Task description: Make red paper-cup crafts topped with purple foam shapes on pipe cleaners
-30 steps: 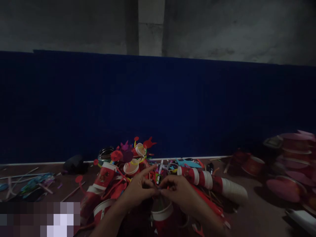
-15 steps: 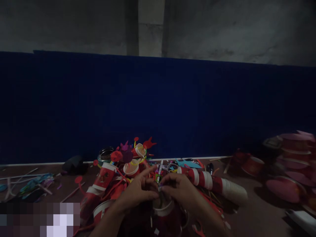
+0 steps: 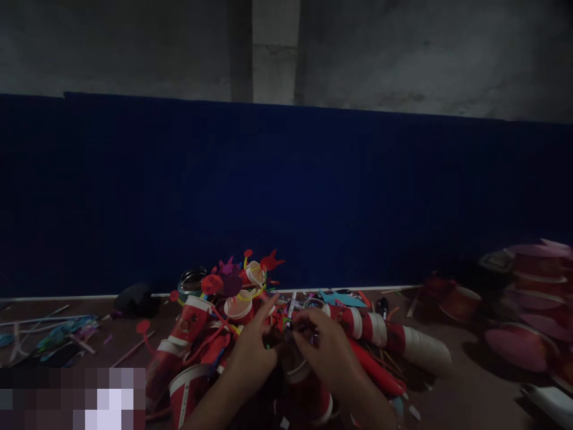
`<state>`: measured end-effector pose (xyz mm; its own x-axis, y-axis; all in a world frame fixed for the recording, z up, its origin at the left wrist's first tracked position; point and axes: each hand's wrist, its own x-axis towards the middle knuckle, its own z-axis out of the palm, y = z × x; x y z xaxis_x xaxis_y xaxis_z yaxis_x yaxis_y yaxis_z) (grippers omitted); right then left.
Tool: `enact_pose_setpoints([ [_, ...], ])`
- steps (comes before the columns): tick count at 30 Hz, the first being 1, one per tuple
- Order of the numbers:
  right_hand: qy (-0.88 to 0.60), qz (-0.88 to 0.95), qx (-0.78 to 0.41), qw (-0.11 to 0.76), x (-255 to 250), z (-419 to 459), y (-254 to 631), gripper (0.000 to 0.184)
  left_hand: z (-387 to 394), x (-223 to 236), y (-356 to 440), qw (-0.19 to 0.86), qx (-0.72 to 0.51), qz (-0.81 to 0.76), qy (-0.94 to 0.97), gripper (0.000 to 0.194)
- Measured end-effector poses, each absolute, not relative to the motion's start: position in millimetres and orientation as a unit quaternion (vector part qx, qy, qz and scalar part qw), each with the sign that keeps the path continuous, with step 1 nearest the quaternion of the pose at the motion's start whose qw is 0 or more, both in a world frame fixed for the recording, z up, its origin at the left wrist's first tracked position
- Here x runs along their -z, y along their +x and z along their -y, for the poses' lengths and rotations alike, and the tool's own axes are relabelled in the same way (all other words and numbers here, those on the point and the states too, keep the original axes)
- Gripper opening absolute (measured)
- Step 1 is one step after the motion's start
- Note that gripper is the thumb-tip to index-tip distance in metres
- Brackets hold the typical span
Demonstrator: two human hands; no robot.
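Left hand (image 3: 253, 355) above table (image 3: 465, 397), fingers partly spread, longest reaching forward, thumb apart. Right hand (image 3: 324, 346) faces it, fingers bent inward, thumb close to them. Whether either has hold of anything small, can't tell in this dim light. Red cup (image 3: 308, 391) with pale rim just below both hands, well short of table's far edge. Row of red-and-white cups (image 3: 373, 327) lies beside right hand; jar (image 3: 185, 289) near far edge.

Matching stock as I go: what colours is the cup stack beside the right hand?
The cup stack is red and white, banded; see the head view.
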<state>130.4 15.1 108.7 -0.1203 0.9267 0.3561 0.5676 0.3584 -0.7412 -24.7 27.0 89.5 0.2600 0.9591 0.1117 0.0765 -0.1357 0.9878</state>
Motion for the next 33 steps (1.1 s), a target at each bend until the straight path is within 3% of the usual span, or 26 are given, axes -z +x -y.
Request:
enact_pose_setpoints([
  [4, -0.540, 0.749, -0.126, 0.362, -111.6, -7.6, 125.0, 0.013, -22.4, -91.6, -25.2, 0.464, -0.436, -0.440, 0.633, 0.084],
  [13, -0.580, 0.761, -0.097, 0.273, -113.9, -0.9, 120.1, 0.016, -5.1, -106.1, -22.4, 0.325, -0.394, -0.503, 0.698, 0.079],
  [26, -0.574, 0.766, -0.058, 0.285, -114.1, 3.2, 116.8, 0.016, -5.3, -102.8, -23.5, 0.283, -0.348, -0.486, 0.750, 0.074],
  [33, -0.559, 0.781, -0.034, 0.278, -112.3, 3.5, 118.7, 0.018, -5.5, -105.3, -24.4, 0.263, -0.328, -0.498, 0.759, 0.081],
])
